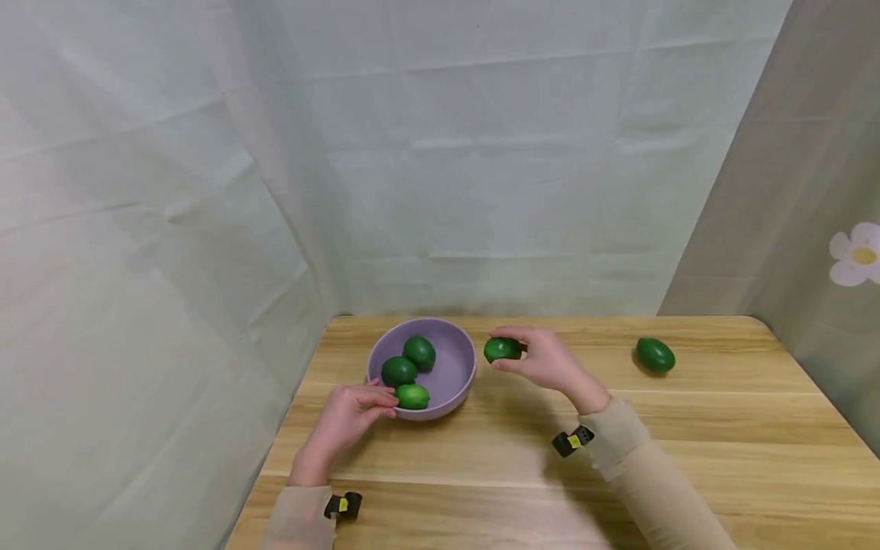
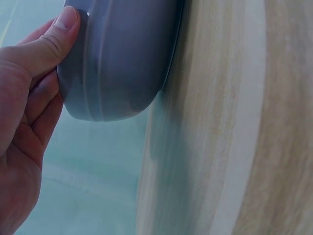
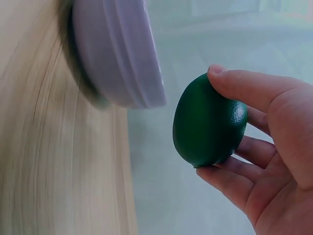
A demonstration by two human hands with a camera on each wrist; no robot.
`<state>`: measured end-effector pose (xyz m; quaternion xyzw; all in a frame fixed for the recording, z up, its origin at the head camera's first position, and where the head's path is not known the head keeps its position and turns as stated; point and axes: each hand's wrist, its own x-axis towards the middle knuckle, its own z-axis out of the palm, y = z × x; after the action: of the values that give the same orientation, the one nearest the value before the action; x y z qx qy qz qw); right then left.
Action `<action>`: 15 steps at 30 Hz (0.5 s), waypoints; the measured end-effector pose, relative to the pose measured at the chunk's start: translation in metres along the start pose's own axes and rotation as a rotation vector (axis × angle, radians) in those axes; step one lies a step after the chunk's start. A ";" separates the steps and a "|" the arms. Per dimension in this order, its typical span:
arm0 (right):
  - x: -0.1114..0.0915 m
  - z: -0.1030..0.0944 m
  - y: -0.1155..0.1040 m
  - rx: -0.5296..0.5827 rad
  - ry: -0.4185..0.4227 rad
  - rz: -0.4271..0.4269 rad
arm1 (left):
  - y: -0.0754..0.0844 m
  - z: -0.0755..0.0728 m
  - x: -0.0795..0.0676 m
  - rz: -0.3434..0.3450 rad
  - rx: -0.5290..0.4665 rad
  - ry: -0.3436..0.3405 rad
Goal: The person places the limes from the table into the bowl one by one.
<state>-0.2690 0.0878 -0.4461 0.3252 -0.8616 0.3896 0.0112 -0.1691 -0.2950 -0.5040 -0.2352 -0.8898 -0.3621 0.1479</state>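
A purple bowl (image 1: pixel 455 363) stands on the table with two dark green limes (image 1: pixel 419 352) and a brighter green lime (image 1: pixel 412 396) inside. My left hand (image 1: pixel 352 412) pinches the bowl's near left rim; in the left wrist view the thumb (image 2: pixel 67 18) presses on the bowl's outer wall (image 2: pixel 124 58). Just right of the bowl, my right hand (image 1: pixel 543 357) grips another dark green lime (image 1: pixel 503 350) between thumb and fingers. The right wrist view has this lime (image 3: pixel 208 122) raised off the table, beside the bowl's rim and apart from it.
One more dark green lime (image 1: pixel 655 356) lies on the wooden table (image 1: pixel 742 428) at the far right. A pale cloth backdrop (image 1: pixel 516 191) hangs behind the table and along its left side. Each sleeve bears a small black wrist camera (image 1: pixel 573 441).
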 end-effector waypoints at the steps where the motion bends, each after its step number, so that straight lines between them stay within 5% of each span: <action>1: 0.002 0.002 -0.002 -0.003 -0.006 -0.010 | 0.001 0.000 0.000 -0.008 -0.006 -0.002; 15: 0.024 0.018 -0.035 -0.041 -0.103 -0.121 | 0.004 -0.001 0.002 -0.024 -0.019 -0.007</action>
<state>-0.2641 0.0453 -0.4291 0.3962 -0.8476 0.3530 -0.0030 -0.1684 -0.2930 -0.5001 -0.2270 -0.8896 -0.3715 0.1382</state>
